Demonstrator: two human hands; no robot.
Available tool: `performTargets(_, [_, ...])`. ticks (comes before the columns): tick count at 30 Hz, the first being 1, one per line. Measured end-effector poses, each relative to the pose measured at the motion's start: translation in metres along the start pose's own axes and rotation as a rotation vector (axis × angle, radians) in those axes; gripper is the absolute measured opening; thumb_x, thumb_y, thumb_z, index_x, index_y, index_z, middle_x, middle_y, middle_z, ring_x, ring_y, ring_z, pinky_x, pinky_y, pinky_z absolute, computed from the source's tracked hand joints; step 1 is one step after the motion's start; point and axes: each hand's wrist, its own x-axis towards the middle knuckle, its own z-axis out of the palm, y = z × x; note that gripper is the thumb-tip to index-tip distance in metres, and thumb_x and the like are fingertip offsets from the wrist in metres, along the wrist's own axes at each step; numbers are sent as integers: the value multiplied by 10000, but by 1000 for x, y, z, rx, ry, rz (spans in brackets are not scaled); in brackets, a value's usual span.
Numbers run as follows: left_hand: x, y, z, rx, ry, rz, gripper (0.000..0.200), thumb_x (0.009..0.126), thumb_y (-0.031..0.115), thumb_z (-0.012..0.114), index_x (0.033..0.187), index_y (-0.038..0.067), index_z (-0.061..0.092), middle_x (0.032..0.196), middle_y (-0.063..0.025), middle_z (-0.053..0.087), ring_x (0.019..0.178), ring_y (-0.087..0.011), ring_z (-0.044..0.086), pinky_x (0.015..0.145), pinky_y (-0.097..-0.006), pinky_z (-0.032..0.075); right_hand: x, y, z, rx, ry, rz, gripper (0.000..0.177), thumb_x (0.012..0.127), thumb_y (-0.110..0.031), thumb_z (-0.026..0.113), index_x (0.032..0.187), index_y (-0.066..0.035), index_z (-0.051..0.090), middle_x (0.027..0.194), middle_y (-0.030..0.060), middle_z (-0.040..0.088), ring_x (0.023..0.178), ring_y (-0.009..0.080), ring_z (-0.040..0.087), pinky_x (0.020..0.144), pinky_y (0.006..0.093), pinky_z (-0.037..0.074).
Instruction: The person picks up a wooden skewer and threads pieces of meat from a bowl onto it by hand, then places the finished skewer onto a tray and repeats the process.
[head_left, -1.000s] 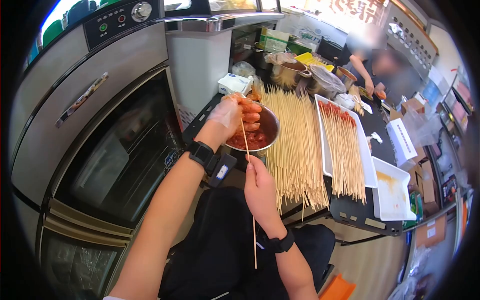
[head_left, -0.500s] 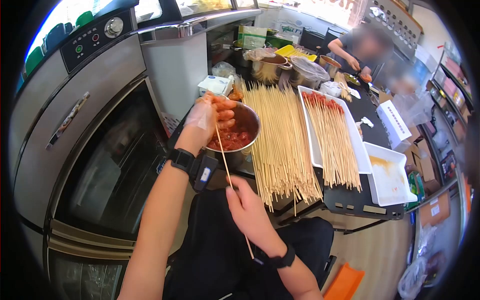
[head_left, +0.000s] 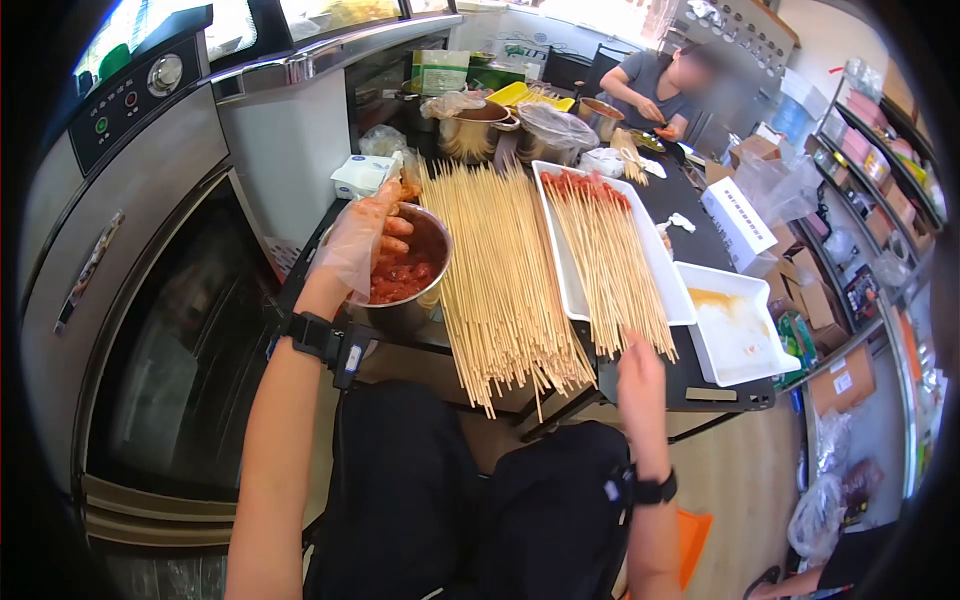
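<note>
My left hand [head_left: 365,240], in a clear plastic glove smeared with red sauce, is over the steel pot [head_left: 440,235]. Its fingers are apart and bent, with no skewer in them. Red sauced meat pieces [head_left: 405,278] lie in the pot below. My right hand [head_left: 640,378] is closed at the lower ends of the loaded bamboo skewers [head_left: 615,265]; a skewer appears to be between its fingers, partly blurred. Those skewers rest in a white tray [head_left: 682,300], red meat on their far tips. Between pot and tray lies a wide pile of bare bamboo skewers [head_left: 505,290].
A second white tray [head_left: 735,365] with yellowish liquid stands at the right. Behind are large pots [head_left: 475,135], a tissue box [head_left: 362,178] and a white carton [head_left: 738,222]. Another person [head_left: 650,95] works at the far end. An oven [head_left: 175,350] stands left.
My right hand has moved right with the skewer, from below the pot to the tray's skewer ends. My left hand has let go of the skewer. The view has shifted right.
</note>
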Motion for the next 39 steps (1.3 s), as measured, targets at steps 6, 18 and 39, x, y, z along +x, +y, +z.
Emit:
performTargets(6, [0,-6,5,187,-53,31,376,883,404,482,902,32,535,681,-54,565,530,-114,516,498,-232,435,111,64,-13,-434,41,-82,243,832,-71,392,980,73,519,780,285,570,751,421,566,681,464,438])
performTargets(18, [10,-24,4,1405,-426,296,353,802,362,508,773,39,648,820,-167,626,793,-321,592,717,-366,458,113,33,26,-701,92,-484,93,730,-37,501,789,23,540,836,188,511,828,346,493,742,438,416])
performTargets(39, [24,-28,-30,160,-395,297,189,876,100,495,951,-74,501,951,-201,544,886,-250,567,819,-328,490,88,-38,111,-732,-167,-230,129,709,2,554,823,60,566,849,236,578,715,344,622,612,393,513])
